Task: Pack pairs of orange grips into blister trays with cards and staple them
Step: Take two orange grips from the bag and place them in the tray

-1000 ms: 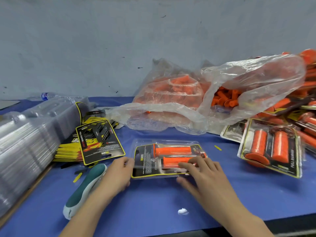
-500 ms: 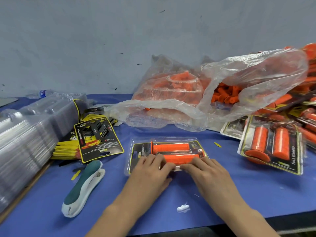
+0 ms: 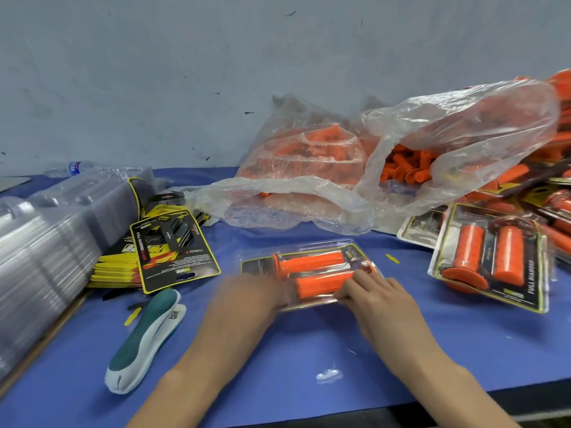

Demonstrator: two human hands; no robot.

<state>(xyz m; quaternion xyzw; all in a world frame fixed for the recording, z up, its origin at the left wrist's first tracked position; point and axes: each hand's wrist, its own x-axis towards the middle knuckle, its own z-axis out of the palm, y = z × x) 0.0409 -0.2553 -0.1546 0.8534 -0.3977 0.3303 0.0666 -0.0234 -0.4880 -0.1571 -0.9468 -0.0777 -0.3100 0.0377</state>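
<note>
A clear blister tray [image 3: 364,257] lies in the middle of the blue table, with a black and yellow card [image 3: 256,266] inside it. Two orange grips lie side by side in it, the far grip [image 3: 309,261] and the near grip [image 3: 321,282]. My left hand [image 3: 247,293] is blurred by motion and lies over the tray's near left part; its fingers cannot be made out. My right hand [image 3: 378,293] rests with bent fingers on the tray's near right edge, fingertips touching the plastic beside the near grip.
A green and white stapler [image 3: 145,338] lies left of my left forearm. Behind it sit a card stack [image 3: 173,251] and a stack of clear trays [image 3: 40,251]. Plastic bags of loose grips [image 3: 401,168] stand at the back, finished packs [image 3: 491,257] pile at right.
My left hand came from beside the stapler onto the pack and is now sliding along its near left edge. The right hand stays on the near right edge.
</note>
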